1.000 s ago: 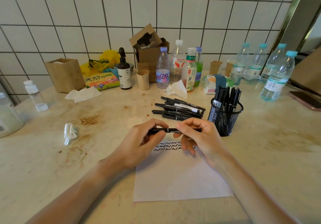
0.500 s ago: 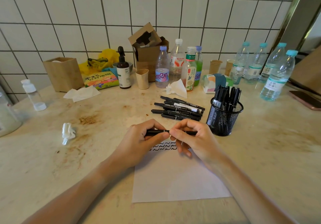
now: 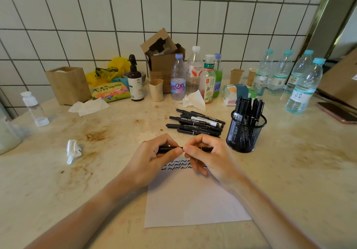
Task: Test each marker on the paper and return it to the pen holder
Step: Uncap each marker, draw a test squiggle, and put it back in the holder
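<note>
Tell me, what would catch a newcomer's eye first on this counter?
Most likely the two hands, left hand and right hand, gripping one black marker level between them, above a white sheet of paper with wavy black test lines along its top. Just behind lies a loose heap of markers, with a black mesh pen holder of upright markers to its right. A crowd of plastic bottles lines the tiled wall.

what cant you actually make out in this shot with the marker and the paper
Head view only:
- Marker: its middle is hidden by the fingertips of the left hand and right hand; capped or not, cannot tell.
- Paper: part of the squiggle rows is hidden under both hands.
- Pen holder: the count of markers inside is unclear, since they overlap behind the mesh.
- Loose markers: label print too small to read.
</note>
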